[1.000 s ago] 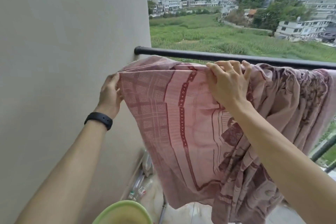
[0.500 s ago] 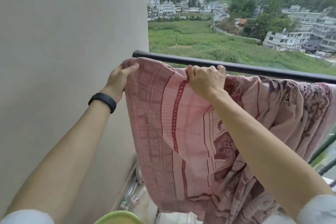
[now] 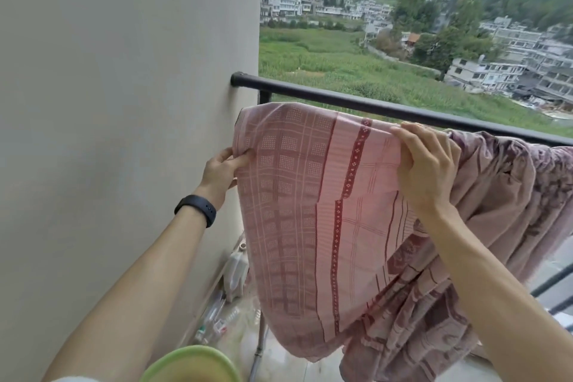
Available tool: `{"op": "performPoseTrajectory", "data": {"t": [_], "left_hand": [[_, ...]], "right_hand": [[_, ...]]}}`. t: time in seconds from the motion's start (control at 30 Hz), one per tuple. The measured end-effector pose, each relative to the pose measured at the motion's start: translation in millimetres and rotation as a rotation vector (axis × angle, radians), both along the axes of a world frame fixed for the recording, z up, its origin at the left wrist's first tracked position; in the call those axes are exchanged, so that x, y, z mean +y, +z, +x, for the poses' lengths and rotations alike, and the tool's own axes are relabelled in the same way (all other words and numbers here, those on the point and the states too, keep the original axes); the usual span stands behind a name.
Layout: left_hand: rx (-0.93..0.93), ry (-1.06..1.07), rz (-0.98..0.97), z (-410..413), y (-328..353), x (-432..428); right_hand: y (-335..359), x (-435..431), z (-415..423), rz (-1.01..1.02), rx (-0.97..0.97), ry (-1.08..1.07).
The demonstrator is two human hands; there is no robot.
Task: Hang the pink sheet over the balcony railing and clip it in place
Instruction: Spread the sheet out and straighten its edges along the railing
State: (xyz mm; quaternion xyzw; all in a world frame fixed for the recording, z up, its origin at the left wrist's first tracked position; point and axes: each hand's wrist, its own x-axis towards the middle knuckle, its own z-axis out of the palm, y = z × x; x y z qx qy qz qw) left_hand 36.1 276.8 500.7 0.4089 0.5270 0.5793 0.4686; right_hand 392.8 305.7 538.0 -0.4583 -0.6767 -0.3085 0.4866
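The pink sheet (image 3: pixel 310 214), patterned with dark red bands and checks, is stretched between my hands just below and in front of the black balcony railing (image 3: pixel 356 101). My left hand (image 3: pixel 221 169), with a black wristband, pinches the sheet's left edge near the wall. My right hand (image 3: pixel 426 167) grips its upper edge further right. To the right the sheet lies bunched over the railing and hangs in folds. I see no clips.
A beige wall (image 3: pixel 124 133) fills the left side and meets the railing's end. A green basin (image 3: pixel 190 364) sits at the bottom edge. Plastic bottles and a white jug (image 3: pixel 235 270) lie on the floor by the wall. Fields and buildings lie beyond.
Both hands have pulled the sheet's left part down and toward me, off the rail. My hands are further apart and the cloth between them is spread flatter.
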Motion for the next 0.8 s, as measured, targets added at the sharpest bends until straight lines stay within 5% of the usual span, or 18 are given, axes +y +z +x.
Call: {"op": "performPoseTrajectory", "data": {"t": [0.17,0.33,0.5,0.8], "left_hand": [[0.026,-0.115,0.002,-7.4,0.8,-8.8],[0.059,0.031,0.134,-9.3,29.7,7.7],[0.191,0.056,0.211,-6.3,81.6,33.0],[0.596,-0.252,0.082,41.3,124.5,71.5]], "right_hand": [[-13.4,-19.5,-18.5,-0.089,0.079,-0.021],[-1.3,-23.1,-43.7,-0.332,0.023,-0.144],[49.8,-2.6,-89.6,-0.529,-0.265,-0.077],[59.1,4.7,43.2,-0.559,-0.191,-0.41]]}}
